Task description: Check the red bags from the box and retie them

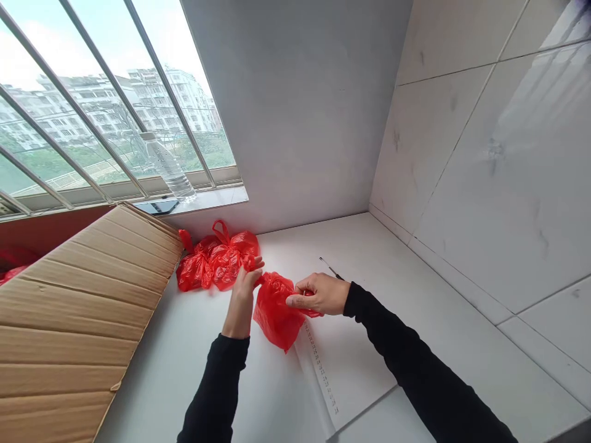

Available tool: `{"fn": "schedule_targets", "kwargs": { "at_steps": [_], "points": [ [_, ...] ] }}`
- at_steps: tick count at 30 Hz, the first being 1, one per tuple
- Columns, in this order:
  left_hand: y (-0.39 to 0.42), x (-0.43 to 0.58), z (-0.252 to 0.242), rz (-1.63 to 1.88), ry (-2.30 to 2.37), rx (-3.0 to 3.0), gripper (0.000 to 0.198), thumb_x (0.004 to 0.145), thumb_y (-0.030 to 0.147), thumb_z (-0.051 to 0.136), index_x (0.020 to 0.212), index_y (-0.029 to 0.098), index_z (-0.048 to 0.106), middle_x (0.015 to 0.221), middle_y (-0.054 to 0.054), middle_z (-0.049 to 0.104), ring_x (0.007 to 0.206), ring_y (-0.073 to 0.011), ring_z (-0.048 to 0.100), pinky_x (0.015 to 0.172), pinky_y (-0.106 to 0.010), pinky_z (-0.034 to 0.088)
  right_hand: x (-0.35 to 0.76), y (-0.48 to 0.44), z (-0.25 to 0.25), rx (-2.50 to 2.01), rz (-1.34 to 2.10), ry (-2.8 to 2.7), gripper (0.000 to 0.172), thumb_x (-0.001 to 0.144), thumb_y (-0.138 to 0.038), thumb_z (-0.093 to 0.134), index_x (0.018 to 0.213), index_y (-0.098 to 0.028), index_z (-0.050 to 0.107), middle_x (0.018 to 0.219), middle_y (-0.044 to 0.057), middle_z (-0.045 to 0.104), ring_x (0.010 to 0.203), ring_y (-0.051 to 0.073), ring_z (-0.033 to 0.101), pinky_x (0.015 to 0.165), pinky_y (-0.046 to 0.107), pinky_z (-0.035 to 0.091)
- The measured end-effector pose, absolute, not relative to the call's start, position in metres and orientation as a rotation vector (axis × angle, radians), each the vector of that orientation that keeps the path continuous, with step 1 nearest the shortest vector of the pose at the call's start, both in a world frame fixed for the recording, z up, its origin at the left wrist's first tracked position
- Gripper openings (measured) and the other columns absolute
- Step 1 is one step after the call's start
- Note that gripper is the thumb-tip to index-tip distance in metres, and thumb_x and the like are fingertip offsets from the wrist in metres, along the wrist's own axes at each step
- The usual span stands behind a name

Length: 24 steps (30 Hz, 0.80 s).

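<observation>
Bag (278, 314) by notebook (351, 372) corner looks light, limp, slippery, easily torn, best taken by its gathered ends, where left hand (244, 286) and right hand (325, 293) each grip it.

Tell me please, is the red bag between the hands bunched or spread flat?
Bunched: the red bag bulges, creased, between left hand and right hand.
</observation>
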<state>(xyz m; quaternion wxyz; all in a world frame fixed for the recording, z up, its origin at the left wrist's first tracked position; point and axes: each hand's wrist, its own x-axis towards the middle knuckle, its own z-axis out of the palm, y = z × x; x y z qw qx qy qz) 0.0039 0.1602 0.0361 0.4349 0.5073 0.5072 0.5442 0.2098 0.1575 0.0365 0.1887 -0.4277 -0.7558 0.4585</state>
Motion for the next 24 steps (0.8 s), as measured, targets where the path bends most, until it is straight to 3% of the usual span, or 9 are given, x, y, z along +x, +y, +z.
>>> {"fn": "schedule_targets", "kwargs": {
  "at_steps": [3,8,10,14,18,20,22,24],
  "points": [
    [0.156,0.015,-0.001,1.133,1.487,1.571,0.054,0.089,0.043,0.057,0.138,0.022,0.051,0.15,-0.013,0.049,0.142,-0.0295,0.041,0.118,-0.048,0.029,0.204,0.156,0.034,-1.301,1.107,-2.26,0.045,0.078,-0.064,0.065,0.066,-0.022,0.055,0.058,-0.002,0.055,0.055,0.013,0.05,0.052,0.027,0.034],
    [0.152,0.018,-0.053,1.019,1.549,1.768,0.044,0.091,0.039,0.052,0.132,0.026,0.059,0.152,-0.012,0.048,0.148,-0.0326,0.032,0.123,-0.054,0.021,0.199,0.156,0.029,-1.417,0.937,-2.327,0.036,0.08,-0.055,0.065,0.067,-0.023,0.056,0.058,0.0,0.055,0.057,0.017,0.05,0.054,0.03,0.032],
    [0.151,0.018,-0.057,1.064,1.55,1.769,0.041,0.091,0.042,0.051,0.129,0.028,0.061,0.148,-0.011,0.053,0.146,-0.0332,0.036,0.122,-0.055,0.024,0.198,0.157,0.026,-1.467,0.905,-2.313,0.031,0.079,-0.055,0.065,0.077,-0.024,0.06,0.064,0.002,0.059,0.06,0.02,0.053,0.055,0.031,0.033],
    [0.144,0.016,-0.044,1.145,1.563,1.632,0.041,0.097,0.051,0.042,0.123,0.026,0.062,0.131,-0.011,0.064,0.129,-0.0329,0.054,0.111,-0.052,0.039,0.195,0.158,0.017,-1.532,0.806,-2.291,0.044,0.078,-0.054,0.063,0.11,-0.024,0.06,0.083,0.007,0.067,0.075,0.027,0.061,0.062,0.032,0.035],
    [0.14,0.006,-0.035,1.409,1.622,1.504,0.044,0.097,0.051,0.043,0.132,0.027,0.054,0.143,-0.009,0.053,0.14,-0.0285,0.041,0.118,-0.045,0.029,0.192,0.16,0.013,-1.455,0.832,-2.267,0.018,0.085,-0.035,0.055,0.097,-0.024,0.063,0.086,0.006,0.068,0.08,0.024,0.062,0.066,0.032,0.035],
    [0.142,-0.001,-0.037,1.553,1.642,1.283,0.043,0.096,0.05,0.045,0.131,0.026,0.054,0.144,-0.008,0.05,0.141,-0.027,0.039,0.116,-0.041,0.032,0.192,0.161,0.017,-1.419,0.824,-2.187,0.017,0.091,-0.031,0.046,0.097,-0.024,0.061,0.086,0.004,0.068,0.079,0.02,0.061,0.068,0.031,0.037],
    [0.144,-0.006,-0.039,1.645,1.589,0.981,0.041,0.095,0.047,0.048,0.128,0.024,0.055,0.135,-0.009,0.055,0.128,-0.0243,0.052,0.104,-0.037,0.044,0.193,0.161,0.025,-1.322,0.818,-2.038,0.02,0.095,-0.028,0.04,0.099,-0.024,0.058,0.088,0.003,0.068,0.078,0.018,0.06,0.07,0.029,0.039],
    [0.146,-0.008,-0.038,1.658,1.455,0.717,0.036,0.094,0.043,0.051,0.122,0.021,0.057,0.117,-0.008,0.062,0.101,-0.0195,0.065,0.084,-0.032,0.054,0.194,0.16,0.033,-1.176,0.83,-1.857,0.018,0.097,-0.029,0.039,0.098,-0.023,0.056,0.088,0.002,0.067,0.078,0.016,0.059,0.071,0.028,0.041]
  ]
}}
